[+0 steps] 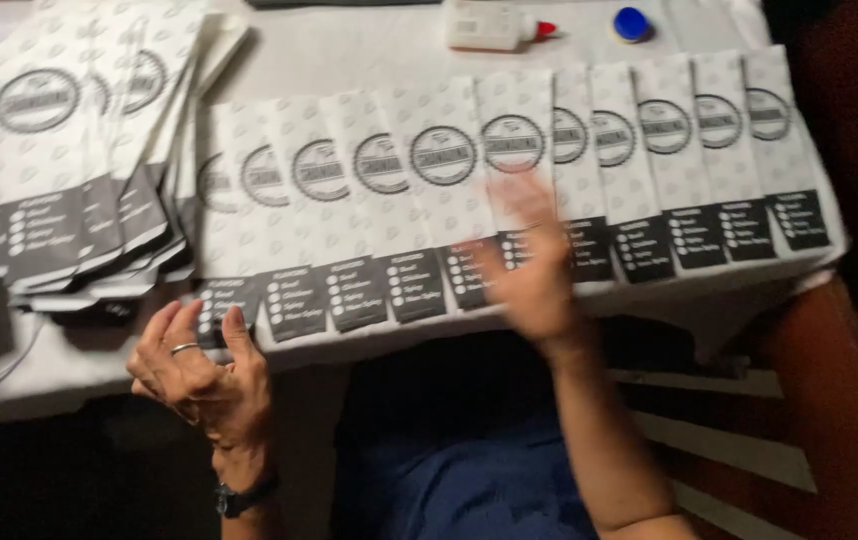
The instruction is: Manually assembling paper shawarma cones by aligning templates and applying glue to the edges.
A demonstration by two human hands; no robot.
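Observation:
A long overlapping row of white paper bags [419,190] with round grey emblems and dark lower panels lies along the table's near edge. My right hand [534,270], blurred and with fingers spread, hovers over the middle of the row and holds nothing. My left hand [199,375], wearing a ring and a dark wristwatch, sits at the front edge below the leftmost bag, fingers curled loosely around nothing.
A thick stack of the same bags [69,150] lies at the left of the white table [349,50]. A white glue bottle with a red tip [494,25] and a blue cap [632,24] rest at the back. Dark wooden furniture [839,400] stands at the right.

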